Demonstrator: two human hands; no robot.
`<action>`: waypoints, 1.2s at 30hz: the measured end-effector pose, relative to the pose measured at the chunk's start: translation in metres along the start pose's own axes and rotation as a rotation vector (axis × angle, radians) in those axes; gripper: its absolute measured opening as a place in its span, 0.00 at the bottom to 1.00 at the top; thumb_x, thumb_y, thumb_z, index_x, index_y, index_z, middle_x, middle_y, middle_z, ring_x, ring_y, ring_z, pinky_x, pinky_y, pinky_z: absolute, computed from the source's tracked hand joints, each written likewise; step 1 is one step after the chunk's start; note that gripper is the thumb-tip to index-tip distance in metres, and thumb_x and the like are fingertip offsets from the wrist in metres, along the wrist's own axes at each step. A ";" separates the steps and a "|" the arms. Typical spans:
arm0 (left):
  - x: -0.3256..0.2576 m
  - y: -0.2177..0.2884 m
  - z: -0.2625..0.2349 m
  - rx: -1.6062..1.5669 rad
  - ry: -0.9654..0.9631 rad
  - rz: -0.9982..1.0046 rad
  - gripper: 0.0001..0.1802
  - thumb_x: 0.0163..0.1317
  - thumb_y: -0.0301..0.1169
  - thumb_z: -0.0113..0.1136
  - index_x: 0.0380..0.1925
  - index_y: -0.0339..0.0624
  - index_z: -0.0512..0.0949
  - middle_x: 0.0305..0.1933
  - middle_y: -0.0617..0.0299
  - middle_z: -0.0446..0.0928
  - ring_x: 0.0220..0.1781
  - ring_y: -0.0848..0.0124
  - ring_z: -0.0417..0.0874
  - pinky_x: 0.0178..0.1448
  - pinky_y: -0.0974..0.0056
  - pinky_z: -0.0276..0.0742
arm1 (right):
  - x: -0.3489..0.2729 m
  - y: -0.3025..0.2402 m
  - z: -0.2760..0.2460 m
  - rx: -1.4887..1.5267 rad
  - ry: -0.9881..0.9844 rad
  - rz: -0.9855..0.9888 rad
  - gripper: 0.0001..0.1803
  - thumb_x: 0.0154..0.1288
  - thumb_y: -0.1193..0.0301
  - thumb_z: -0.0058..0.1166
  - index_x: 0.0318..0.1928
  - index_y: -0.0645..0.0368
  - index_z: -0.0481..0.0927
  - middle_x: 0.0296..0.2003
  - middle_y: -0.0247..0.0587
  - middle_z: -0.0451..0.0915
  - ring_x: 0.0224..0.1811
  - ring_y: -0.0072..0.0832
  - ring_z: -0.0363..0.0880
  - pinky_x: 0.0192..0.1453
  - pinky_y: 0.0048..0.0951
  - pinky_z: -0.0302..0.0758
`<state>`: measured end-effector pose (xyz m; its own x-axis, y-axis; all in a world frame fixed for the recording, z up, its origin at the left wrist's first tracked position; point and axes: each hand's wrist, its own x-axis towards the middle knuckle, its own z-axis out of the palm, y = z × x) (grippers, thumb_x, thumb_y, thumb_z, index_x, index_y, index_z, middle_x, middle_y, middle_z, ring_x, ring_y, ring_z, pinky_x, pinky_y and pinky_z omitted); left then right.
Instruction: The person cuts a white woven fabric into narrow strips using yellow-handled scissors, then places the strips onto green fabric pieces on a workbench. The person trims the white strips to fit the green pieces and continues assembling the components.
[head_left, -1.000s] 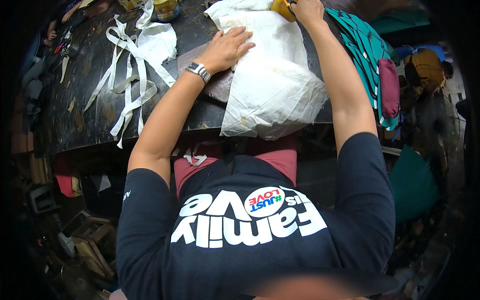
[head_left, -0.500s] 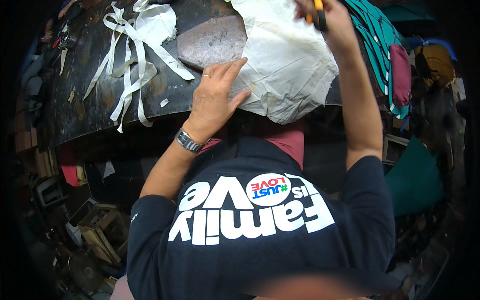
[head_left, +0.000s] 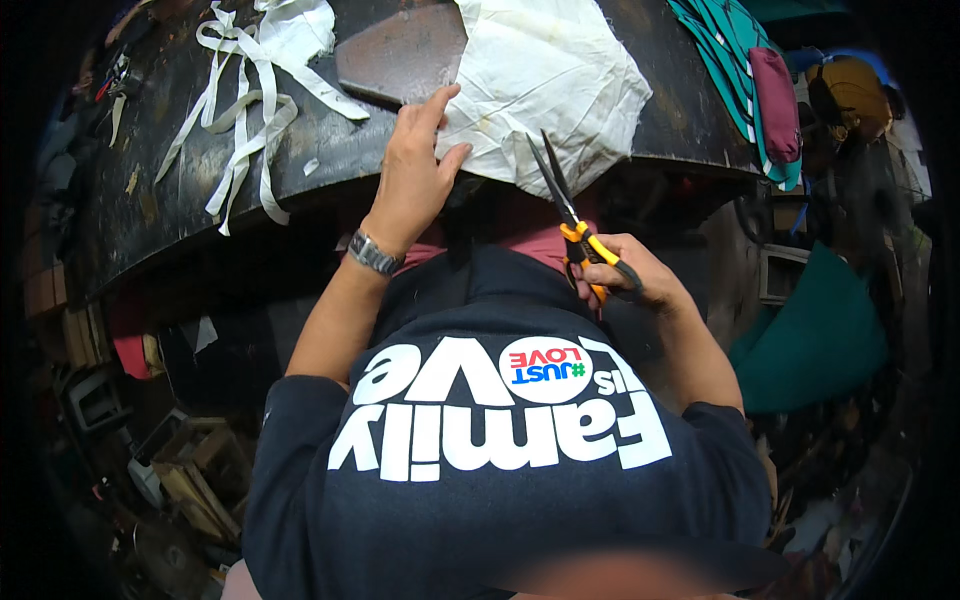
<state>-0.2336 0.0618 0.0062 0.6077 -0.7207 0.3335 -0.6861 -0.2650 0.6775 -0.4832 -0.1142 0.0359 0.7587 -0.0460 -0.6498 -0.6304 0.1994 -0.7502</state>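
Observation:
A sheet of white cloth (head_left: 548,85) lies on a dark worn table (head_left: 160,200), hanging a little over its near edge. My left hand (head_left: 415,175) rests flat on the cloth's left edge, fingers apart; a metal watch (head_left: 373,254) is on that wrist. My right hand (head_left: 625,283) grips a pair of scissors (head_left: 565,210) by their yellow and black handles. The blades are open and point up at the cloth's near edge. A brown pointed wooden piece (head_left: 395,60) lies partly under the cloth, just beyond my left fingertips.
Several white cloth strips (head_left: 250,110) lie in a loose heap at the table's left. Teal fabric pieces (head_left: 730,60) and a dark red pouch (head_left: 775,100) lie at the right end. A teal bundle (head_left: 815,340) and clutter sit on the floor to the right; boxes and scrap fill the lower left.
My right hand has come down from the far side of the cloth to the table's near edge with the scissors. My left hand has shifted back onto the cloth's left edge.

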 end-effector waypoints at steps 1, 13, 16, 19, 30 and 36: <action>-0.001 0.000 0.003 -0.203 -0.040 -0.097 0.38 0.53 0.22 0.71 0.66 0.46 0.69 0.50 0.52 0.72 0.38 0.66 0.80 0.45 0.66 0.80 | -0.006 0.007 -0.005 0.009 -0.059 -0.028 0.18 0.62 0.59 0.64 0.36 0.62 0.79 0.27 0.38 0.81 0.24 0.22 0.81 0.30 0.21 0.79; -0.053 0.057 0.051 -0.691 -0.449 -0.240 0.37 0.56 0.18 0.70 0.66 0.42 0.67 0.63 0.52 0.72 0.51 0.72 0.83 0.48 0.71 0.84 | -0.068 0.053 -0.037 0.069 -0.283 0.275 0.18 0.65 0.61 0.60 0.44 0.66 0.78 0.30 0.44 0.83 0.27 0.29 0.83 0.33 0.26 0.81; -0.047 0.059 0.055 -0.744 -0.501 -0.148 0.25 0.60 0.20 0.68 0.58 0.41 0.76 0.60 0.55 0.77 0.46 0.75 0.84 0.50 0.71 0.84 | -0.074 0.054 -0.037 0.032 -0.297 0.253 0.20 0.65 0.59 0.62 0.42 0.66 0.78 0.30 0.45 0.83 0.27 0.28 0.83 0.34 0.26 0.81; -0.046 0.061 0.054 -0.804 -0.567 -0.230 0.26 0.59 0.21 0.69 0.60 0.40 0.76 0.55 0.56 0.79 0.44 0.76 0.82 0.50 0.71 0.82 | -0.083 0.054 -0.031 0.050 -0.290 0.226 0.23 0.64 0.56 0.62 0.42 0.66 0.78 0.30 0.44 0.83 0.29 0.29 0.84 0.34 0.26 0.81; -0.048 0.078 0.043 -0.938 -0.442 -0.183 0.41 0.53 0.22 0.74 0.68 0.34 0.68 0.48 0.61 0.69 0.35 0.82 0.77 0.40 0.76 0.78 | -0.096 0.031 0.015 -0.187 -0.008 0.195 0.33 0.61 0.49 0.65 0.54 0.65 0.76 0.31 0.33 0.76 0.33 0.21 0.76 0.39 0.24 0.74; -0.048 0.080 0.041 -0.886 -0.495 -0.173 0.44 0.56 0.19 0.71 0.72 0.34 0.60 0.69 0.50 0.63 0.49 0.73 0.83 0.52 0.71 0.83 | -0.099 0.032 0.035 -0.095 0.092 0.128 0.31 0.60 0.49 0.68 0.50 0.62 0.77 0.29 0.31 0.74 0.31 0.20 0.72 0.36 0.22 0.70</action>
<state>-0.3339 0.0490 0.0181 0.2997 -0.9539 0.0140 0.0580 0.0329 0.9978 -0.5725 -0.0694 0.0808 0.6556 -0.1162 -0.7461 -0.7370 0.1165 -0.6658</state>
